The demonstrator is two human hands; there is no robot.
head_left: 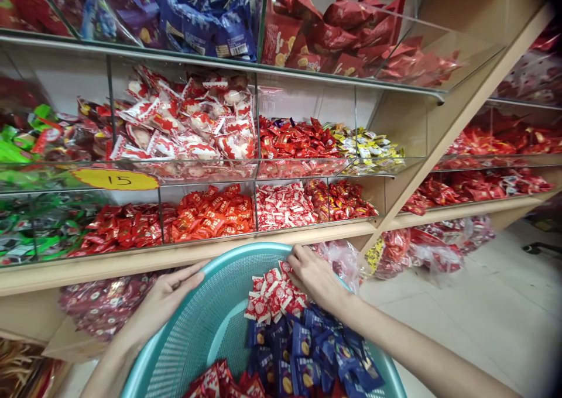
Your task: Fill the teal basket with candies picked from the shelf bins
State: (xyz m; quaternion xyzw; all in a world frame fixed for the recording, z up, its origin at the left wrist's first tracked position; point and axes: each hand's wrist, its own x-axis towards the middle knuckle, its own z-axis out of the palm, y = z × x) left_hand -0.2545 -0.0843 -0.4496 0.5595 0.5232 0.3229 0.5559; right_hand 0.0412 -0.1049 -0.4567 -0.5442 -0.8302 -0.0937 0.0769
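A teal plastic basket (204,304) is held up close in front of the shelf edge. My left hand (175,287) grips its left rim, thumb along the edge; some fingers are hidden. Inside the far end of the basket, my right hand (309,272) has curled fingers pinching a small red-and-white wrapped candy. Just below those fingers lies a pile of matching red-and-white candies (267,298). Dark blue candy packets (302,342) fill the right and near part of the basket. Red packets (219,380) show at the bottom of the view.
Compartments of red-and-white candies (285,205) and orange-red candies (215,213) line the low shelf (132,256). A yellow price tag (115,179) hangs at left. Clear plastic dividers separate the bins. Bagged candies (434,249) sit on the floor at right.
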